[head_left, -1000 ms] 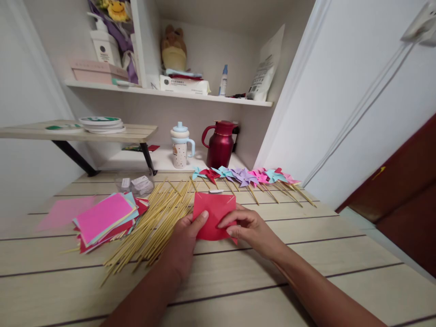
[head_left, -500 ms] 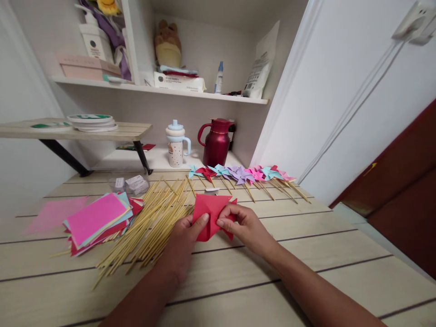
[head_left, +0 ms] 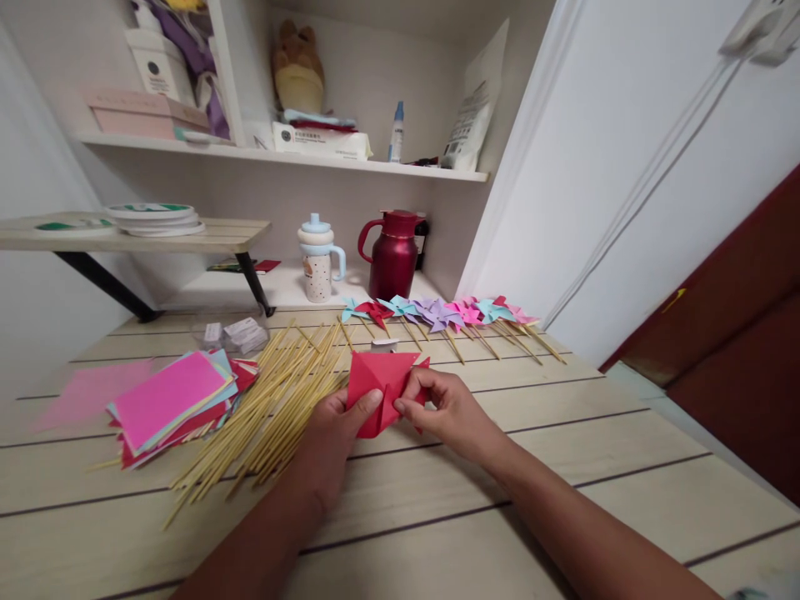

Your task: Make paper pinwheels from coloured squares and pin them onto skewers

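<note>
A red paper square with cut corners is held just above the pale wooden table, its flaps partly folded toward the middle. My left hand pinches its lower left side with the thumb on top. My right hand grips its right side, fingers curled over a folded flap. A heap of thin bamboo sticks lies right beside my left hand.
A stack of coloured paper sheets, pink on top, lies left of the sticks. A row of finished pinwheels lies behind. Farther back stand a dark red jug and a lidded cup. A side shelf and wall shelf sit above.
The flat red square has been lifted and its corner flaps folded inward. My right hand has moved from the lower edge onto a flap. The camera view has shifted slightly.
</note>
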The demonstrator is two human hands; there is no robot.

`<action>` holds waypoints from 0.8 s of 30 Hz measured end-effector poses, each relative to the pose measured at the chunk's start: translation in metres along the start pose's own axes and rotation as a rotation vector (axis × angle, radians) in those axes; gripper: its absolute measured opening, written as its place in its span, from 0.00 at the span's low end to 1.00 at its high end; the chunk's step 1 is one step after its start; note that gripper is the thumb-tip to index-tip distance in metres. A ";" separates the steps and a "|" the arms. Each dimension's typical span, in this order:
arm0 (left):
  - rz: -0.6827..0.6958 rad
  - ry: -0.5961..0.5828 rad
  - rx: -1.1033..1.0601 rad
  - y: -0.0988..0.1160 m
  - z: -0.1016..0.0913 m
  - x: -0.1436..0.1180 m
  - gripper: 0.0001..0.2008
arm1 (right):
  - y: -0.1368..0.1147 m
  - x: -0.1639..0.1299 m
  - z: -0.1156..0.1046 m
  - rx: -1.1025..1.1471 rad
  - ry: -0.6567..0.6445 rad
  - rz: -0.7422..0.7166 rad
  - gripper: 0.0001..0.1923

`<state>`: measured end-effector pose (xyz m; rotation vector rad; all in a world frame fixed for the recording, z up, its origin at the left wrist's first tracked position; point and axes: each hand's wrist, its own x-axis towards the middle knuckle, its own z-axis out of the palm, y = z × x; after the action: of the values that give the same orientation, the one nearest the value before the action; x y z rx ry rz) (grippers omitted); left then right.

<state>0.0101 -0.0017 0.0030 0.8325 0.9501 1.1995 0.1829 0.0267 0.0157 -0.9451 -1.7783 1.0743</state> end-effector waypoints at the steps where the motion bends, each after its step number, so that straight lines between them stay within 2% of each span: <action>1: -0.002 0.005 -0.005 0.000 0.000 0.000 0.21 | 0.000 0.000 0.000 0.001 -0.001 -0.001 0.13; 9: 0.045 -0.028 0.009 0.000 0.000 0.000 0.19 | 0.001 0.000 -0.002 -0.023 0.003 -0.027 0.11; 15: 0.100 0.065 0.182 0.001 -0.001 0.000 0.18 | -0.004 0.000 -0.002 -0.079 0.000 -0.050 0.10; 19: 0.115 0.141 0.254 0.005 0.000 -0.001 0.17 | -0.006 0.001 -0.006 -0.065 0.156 -0.124 0.06; 22: 0.146 0.198 0.395 0.009 0.002 -0.002 0.15 | -0.005 0.003 -0.013 -0.057 0.300 -0.184 0.15; 24: 0.173 0.206 0.520 0.011 0.004 -0.004 0.13 | -0.005 0.003 -0.017 -0.126 0.329 -0.210 0.19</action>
<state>0.0097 -0.0037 0.0149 1.2368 1.4153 1.2178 0.1967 0.0327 0.0260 -0.9269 -1.6406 0.6391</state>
